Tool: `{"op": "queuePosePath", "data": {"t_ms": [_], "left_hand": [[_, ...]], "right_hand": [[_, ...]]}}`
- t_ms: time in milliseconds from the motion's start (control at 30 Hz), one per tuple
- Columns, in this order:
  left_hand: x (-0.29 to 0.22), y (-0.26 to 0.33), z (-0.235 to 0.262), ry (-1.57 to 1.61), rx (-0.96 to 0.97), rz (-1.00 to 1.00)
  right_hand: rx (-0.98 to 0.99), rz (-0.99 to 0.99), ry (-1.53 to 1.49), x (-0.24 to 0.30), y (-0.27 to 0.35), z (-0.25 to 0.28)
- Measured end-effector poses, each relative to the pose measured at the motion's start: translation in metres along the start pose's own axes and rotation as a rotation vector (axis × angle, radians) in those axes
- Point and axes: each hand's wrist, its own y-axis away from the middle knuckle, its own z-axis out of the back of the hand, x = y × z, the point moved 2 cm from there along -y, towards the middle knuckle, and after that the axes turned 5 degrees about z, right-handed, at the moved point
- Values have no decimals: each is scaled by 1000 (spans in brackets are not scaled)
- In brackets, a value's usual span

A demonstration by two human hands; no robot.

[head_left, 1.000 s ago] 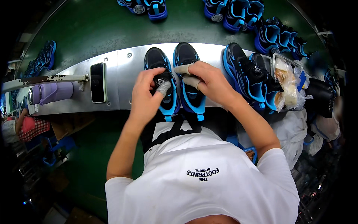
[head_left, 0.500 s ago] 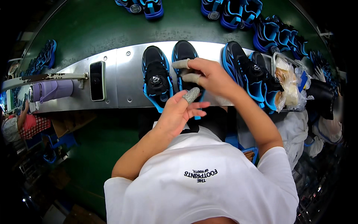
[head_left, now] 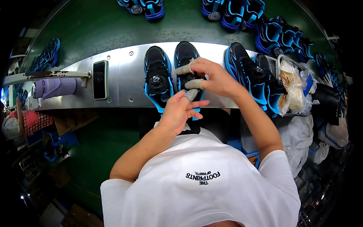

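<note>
A pair of black sneakers with bright blue trim stands toes-away in front of me. The left sneaker (head_left: 155, 64) is untouched, its round dial showing. Across the instep of the right sneaker (head_left: 186, 51) lies my right hand (head_left: 215, 77), closed on it, light covers on thumb and forefinger. These two digits straddle the place of its dial, which the hand mostly hides. My left hand (head_left: 177, 113) is open by the same sneaker's heel, its other fingers stretched rightward. One digit in a grey knitted cover points into the collar, close to my right thumb.
Another pair of sneakers (head_left: 240, 60) stands to the right, beside a metal tray (head_left: 279, 62) of plastic-wrapped things. Leftward lie a phone (head_left: 100, 80) and a lilac bottle (head_left: 58, 88) beneath a worn metal bar (head_left: 45, 77). More sneakers stand on the green surface (head_left: 98, 28) beyond.
My left hand has shifted slightly left and down, its covered digit now nearer my right thumb. My right hand stays on the same sneaker. The view has moved slightly.
</note>
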Motion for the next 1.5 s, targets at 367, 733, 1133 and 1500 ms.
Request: {"op": "queuePosePath", "data": {"t_ms": [367, 733, 1133, 1500], "left_hand": [[0, 3, -7, -39, -64, 39], [-3, 0, -9, -72, -85, 66], [-8, 0, -8, -51, -55, 85], [-3, 1, -6, -24, -63, 74]], "right_hand": [[15, 72, -109, 2, 2, 1], [39, 145, -73, 0, 3, 2], [173, 299, -94, -17, -5, 15], [-144, 141, 148, -7, 12, -7]]}}
